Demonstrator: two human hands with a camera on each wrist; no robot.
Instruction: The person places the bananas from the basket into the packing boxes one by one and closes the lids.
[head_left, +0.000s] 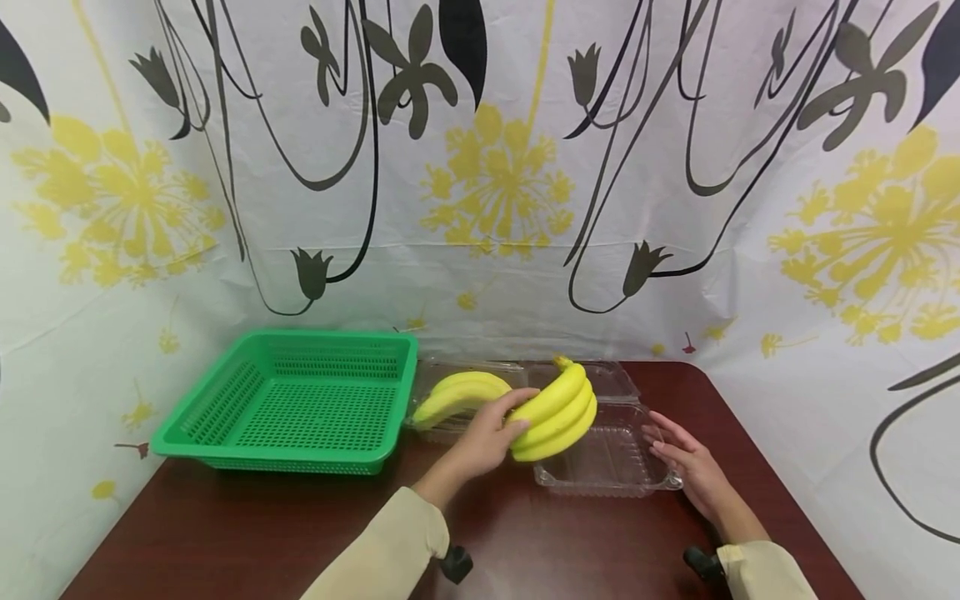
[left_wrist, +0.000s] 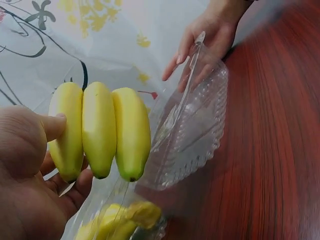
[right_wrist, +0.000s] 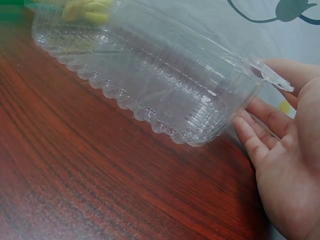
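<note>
My left hand (head_left: 487, 433) grips a bunch of yellow bananas (head_left: 557, 415) above a clear plastic container (head_left: 592, 483). In the left wrist view, the thumb of the left hand (left_wrist: 30, 165) presses the nearest banana (left_wrist: 66, 132), with fingers behind the bunch. The container's lid (head_left: 615, 382) lies folded back. At the container's right end, my right hand (head_left: 693, 471) touches the side with fairly straight fingers; the right wrist view shows the fingers (right_wrist: 265, 130) against its clear wall. More bananas (head_left: 461, 396) lie in a second clear container (head_left: 442, 433) to the left.
A green plastic basket (head_left: 281, 458), with nothing seen inside, stands at the left of the dark red wooden table (head_left: 525, 550). Behind the table hangs a white cloth (head_left: 405, 292) with a flower print.
</note>
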